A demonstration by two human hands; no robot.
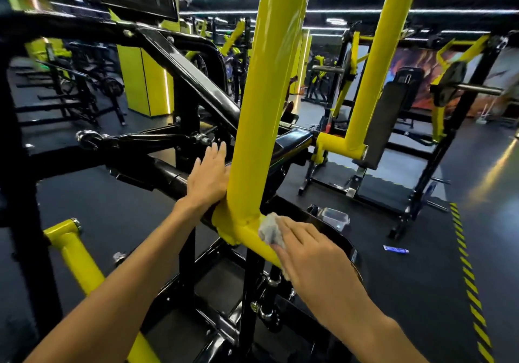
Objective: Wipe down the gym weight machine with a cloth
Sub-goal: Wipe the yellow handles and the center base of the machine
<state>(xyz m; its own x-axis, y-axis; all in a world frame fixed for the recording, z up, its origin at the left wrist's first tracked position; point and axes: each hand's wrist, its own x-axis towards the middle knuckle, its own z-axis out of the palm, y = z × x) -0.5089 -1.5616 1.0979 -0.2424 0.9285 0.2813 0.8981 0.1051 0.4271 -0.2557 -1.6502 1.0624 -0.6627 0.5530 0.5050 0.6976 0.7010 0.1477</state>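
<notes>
Right now the wiping is in hand at the lower joint of the weight machine (250,126), where its upright yellow tube meets a short yellow cross tube. The right hand (306,253) lies with fingers fairly straight and close together, pressing a crumpled whitish cloth (269,231) flat against the cross tube just beside the weld. The left hand (209,175) is spread, fingers straight, its palm against the left side of the upright, seemingly bracing. The cloth sits between the right fingers and the yellow paint, part of it hidden under the hand. By my judgement only this joint is being treated, and the long upright above and the black frame remain to do. The next move probably calls for sliding the cloth around the weld and then up the tube, keeping firm pressure on it.
</notes>
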